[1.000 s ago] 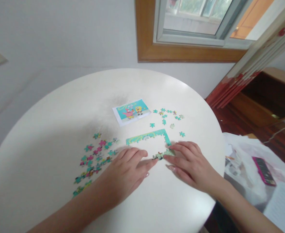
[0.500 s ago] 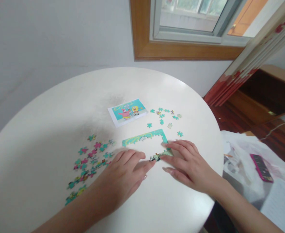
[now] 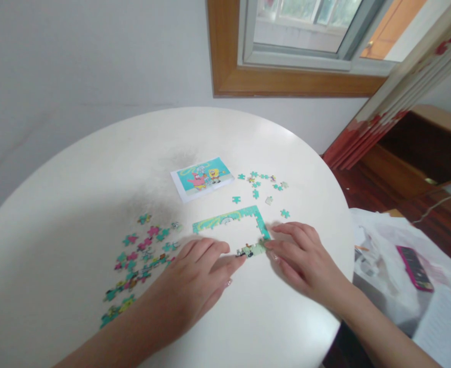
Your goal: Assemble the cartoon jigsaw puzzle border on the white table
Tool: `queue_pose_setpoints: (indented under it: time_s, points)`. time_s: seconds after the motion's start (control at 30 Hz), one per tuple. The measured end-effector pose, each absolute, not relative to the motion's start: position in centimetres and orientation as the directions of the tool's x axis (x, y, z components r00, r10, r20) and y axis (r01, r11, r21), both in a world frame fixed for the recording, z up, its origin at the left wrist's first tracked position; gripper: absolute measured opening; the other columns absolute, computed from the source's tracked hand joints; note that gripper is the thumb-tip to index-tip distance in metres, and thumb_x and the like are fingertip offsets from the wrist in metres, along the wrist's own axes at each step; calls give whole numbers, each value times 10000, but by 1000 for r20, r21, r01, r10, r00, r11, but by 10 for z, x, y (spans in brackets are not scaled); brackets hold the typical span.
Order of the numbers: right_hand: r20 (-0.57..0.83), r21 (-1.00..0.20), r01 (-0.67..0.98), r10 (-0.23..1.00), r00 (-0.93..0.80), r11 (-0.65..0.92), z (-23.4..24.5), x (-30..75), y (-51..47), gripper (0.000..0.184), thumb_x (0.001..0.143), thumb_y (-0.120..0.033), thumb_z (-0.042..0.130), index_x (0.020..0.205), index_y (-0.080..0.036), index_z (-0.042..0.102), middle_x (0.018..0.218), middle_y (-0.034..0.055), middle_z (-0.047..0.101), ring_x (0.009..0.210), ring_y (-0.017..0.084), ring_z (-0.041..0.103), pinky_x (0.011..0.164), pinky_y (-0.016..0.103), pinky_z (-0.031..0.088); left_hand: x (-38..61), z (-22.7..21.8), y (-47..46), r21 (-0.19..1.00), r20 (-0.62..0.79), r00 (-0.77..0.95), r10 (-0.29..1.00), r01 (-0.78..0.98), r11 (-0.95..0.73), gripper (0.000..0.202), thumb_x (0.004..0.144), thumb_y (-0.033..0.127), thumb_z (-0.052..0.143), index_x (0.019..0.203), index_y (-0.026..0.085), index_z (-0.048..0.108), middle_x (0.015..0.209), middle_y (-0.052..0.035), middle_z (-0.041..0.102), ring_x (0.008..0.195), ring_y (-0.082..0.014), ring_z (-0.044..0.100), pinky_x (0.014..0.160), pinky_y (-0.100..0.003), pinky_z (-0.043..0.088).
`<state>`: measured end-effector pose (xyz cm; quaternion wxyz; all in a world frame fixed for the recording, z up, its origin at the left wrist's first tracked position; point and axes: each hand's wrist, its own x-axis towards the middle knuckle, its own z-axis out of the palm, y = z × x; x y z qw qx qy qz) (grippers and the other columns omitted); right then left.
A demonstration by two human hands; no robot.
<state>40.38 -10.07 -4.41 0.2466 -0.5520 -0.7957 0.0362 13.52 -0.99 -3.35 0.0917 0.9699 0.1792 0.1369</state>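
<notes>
A partly joined teal puzzle frame (image 3: 229,218) lies on the round white table (image 3: 75,204), with a short joined strip (image 3: 251,250) at its lower right corner. My left hand (image 3: 195,283) lies flat, fingers stretched out, and one fingertip touches the strip's left end. My right hand (image 3: 300,255) rests with spread fingers against the strip's right end and the frame's corner. Neither hand has lifted a piece.
A heap of loose teal and pink pieces (image 3: 141,255) lies left of my left hand. More loose pieces (image 3: 262,186) sit beyond the frame. A picture card (image 3: 202,179) lies at the table's middle. Off the right edge are a pink phone (image 3: 414,260) and papers.
My right hand has drawn back slightly to the right, and more of the joined strip shows. My left hand has hardly moved. The view shifted a little.
</notes>
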Motion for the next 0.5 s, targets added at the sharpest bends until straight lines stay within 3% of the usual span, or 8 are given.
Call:
queue_pose_setpoints:
  time_s: [0.5]
  points:
    - [414,-354,867,890,-191,351,-48,403,-103,259,917,-119,534,1110,-230,666,1190,102,625,1158,278,540,948,486,453,136,-35,-10,210,257,896,362,314,-926,380,953,96,464,1276,247,595,1099,-79,618,1008,-259,536,896,-437,430]
